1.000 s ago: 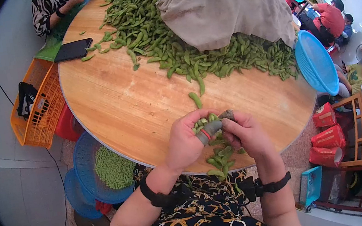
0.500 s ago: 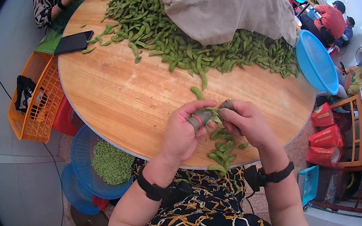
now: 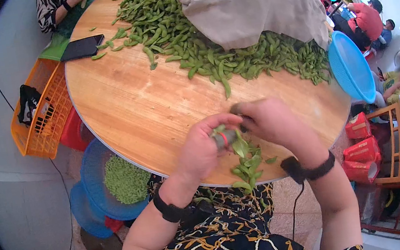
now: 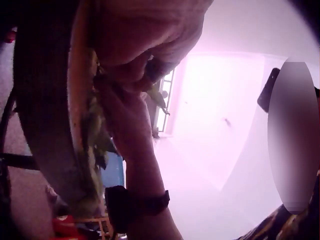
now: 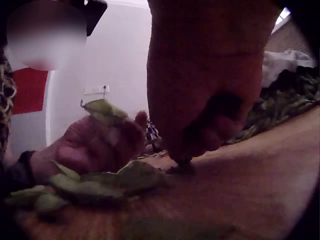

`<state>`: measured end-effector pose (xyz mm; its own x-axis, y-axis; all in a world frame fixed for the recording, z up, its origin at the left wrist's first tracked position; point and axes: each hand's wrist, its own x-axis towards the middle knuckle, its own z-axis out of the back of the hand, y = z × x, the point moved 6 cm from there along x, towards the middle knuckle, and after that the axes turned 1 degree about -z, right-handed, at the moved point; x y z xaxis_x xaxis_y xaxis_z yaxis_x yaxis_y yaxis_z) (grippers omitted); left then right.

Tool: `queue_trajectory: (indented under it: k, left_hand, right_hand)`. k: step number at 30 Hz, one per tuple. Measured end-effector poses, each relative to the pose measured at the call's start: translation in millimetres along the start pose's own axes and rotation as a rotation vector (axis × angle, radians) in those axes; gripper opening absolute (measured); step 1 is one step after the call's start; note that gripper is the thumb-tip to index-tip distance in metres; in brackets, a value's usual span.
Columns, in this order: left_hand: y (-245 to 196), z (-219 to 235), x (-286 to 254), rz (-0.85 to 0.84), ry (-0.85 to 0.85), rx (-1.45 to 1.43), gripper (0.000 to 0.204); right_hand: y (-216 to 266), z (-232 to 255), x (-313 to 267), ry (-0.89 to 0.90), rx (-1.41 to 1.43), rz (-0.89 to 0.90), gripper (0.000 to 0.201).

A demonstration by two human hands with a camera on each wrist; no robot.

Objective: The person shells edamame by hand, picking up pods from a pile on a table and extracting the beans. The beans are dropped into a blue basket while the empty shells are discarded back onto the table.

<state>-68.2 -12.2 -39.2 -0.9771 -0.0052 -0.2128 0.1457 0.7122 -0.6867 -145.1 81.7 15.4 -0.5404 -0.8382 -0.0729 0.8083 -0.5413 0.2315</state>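
Observation:
My left hand (image 3: 198, 148) is raised over the near part of the round wooden table, a grey cover with a red band on its thumb. It pinches a green soybean pod (image 5: 105, 111), clear in the right wrist view. My right hand (image 3: 271, 119) is blurred, just beyond and right of the left. A dark cover shows at its fingertips. In the right wrist view its fingers point down, bent, with tips right at the tabletop (image 5: 260, 175); I cannot tell whether they hold anything. Loose pods (image 3: 248, 169) lie below the hands, close to the near edge.
A large heap of pods (image 3: 159, 25), partly under a beige cloth (image 3: 249, 4), covers the far side. A phone (image 3: 82, 48) lies at the left edge, a blue basket (image 3: 352, 68) at the right. Shelled beans (image 3: 125, 180) fill a basin below left. Other people sit around.
My right hand has left the pod both hands worked on and moved forward and left across the table. The single pod in front of the hands no longer shows. The left hand stays nearly in place.

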Motion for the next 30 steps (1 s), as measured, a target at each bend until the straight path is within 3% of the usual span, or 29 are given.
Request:
queue_trajectory:
  k: [2,3,4,5,6,7,9,12,19,22,24,27,28,30]
  left_hand:
    - [8,-10,-3,0.041,0.172,0.093,0.017]
    - [9,-12,-1,0.014,0.191,0.159,0.018]
    - [12,-13,0,0.018,0.191,0.156,0.018]
    - [11,-13,2,-0.060,0.156,0.181,0.019]
    - [8,-13,3,-0.141,0.121,0.208,0.020]
    - [6,-13,3,-0.138,0.125,0.210,0.020]
    - [10,-12,1,0.083,0.126,-0.015,0.022]
    - [8,-15,-1,0.072,0.169,0.038,0.024]
    - [0,-6,0,-0.121,0.091,-0.010,0.013]
    - [-2,-3,-1,-0.210,0.036,0.143,0.017]
    - [-13,-5,-4,-0.315,-0.045,0.504,0.011]
    - [-12,-6,-3,-0.360,-0.015,0.555,0.012]
    - [-13,-8,-5,-0.360,-0.015,0.554,0.012]
    - [-7,-19,-6,-0.193,0.155,0.199,0.016]
  right_hand:
    - [-12,2,-22,-0.113,0.229,-0.151,0.013]
    - [-12,-2,-29,-0.107,0.229,-0.153,0.013]
    - [-20,-4,-38,-0.187,0.459,-0.257,0.014]
    - [-27,-6,-47,-0.269,0.689,-0.362,0.016]
    - [-23,-4,-52,-0.271,0.690,-0.367,0.016]
    - [-17,-6,-54,-0.194,0.875,-0.427,0.017]
    - [-4,-13,-61,-0.003,1.144,-0.542,0.016]
    - [9,-22,-59,0.063,1.343,-0.473,0.017]
    - [26,-26,-61,0.042,1.629,-0.382,0.026]
    - [27,-29,-62,0.040,1.683,-0.388,0.027]
    - [27,-32,-62,0.044,1.720,-0.386,0.025]
    - [21,-40,-62,0.027,1.662,-0.419,0.022]
    - [18,-41,-62,0.005,1.564,-0.447,0.020]
    - [19,-41,-62,-0.018,1.554,-0.464,0.019]
